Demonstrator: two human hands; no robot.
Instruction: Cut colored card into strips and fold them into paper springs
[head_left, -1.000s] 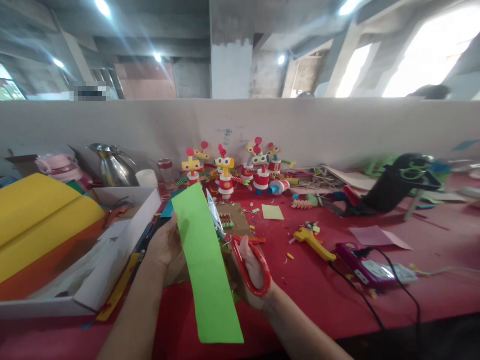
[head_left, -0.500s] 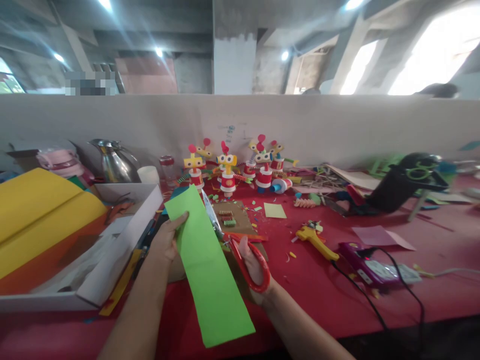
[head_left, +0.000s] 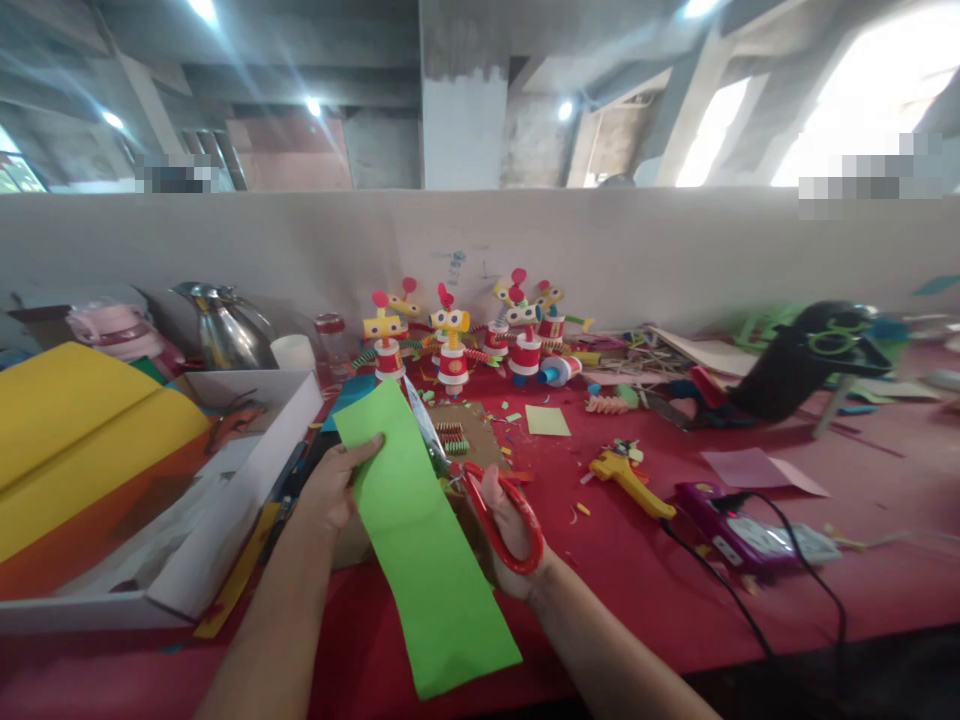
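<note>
Paper (head_left: pixel 427 550), green strip, is up off the table (head_left: pixel 622 610) in the middle, long side slanting toward the wearer. Left hand (head_left: pixel 341 480) pinches it near the far end, thumb on top, fingers mostly hidden behind; lower end hangs unsupported. Right hand (head_left: pixel 510 520) is closed around the red handles of the scissors (head_left: pixel 437 455), blades along the paper's right edge, pointing away. Can't tell if they touch it. Hands are apart, one each side. My read: left grip sits at the opposite edge so fingers clear the blades and the right edge stays exposed. Figures (head_left: pixel 452 345) stand at the back, probably parked clear of the work. Glue gun (head_left: pixel 630 485) lies beside the power strip (head_left: pixel 739 535), likely for cord reach.
</note>
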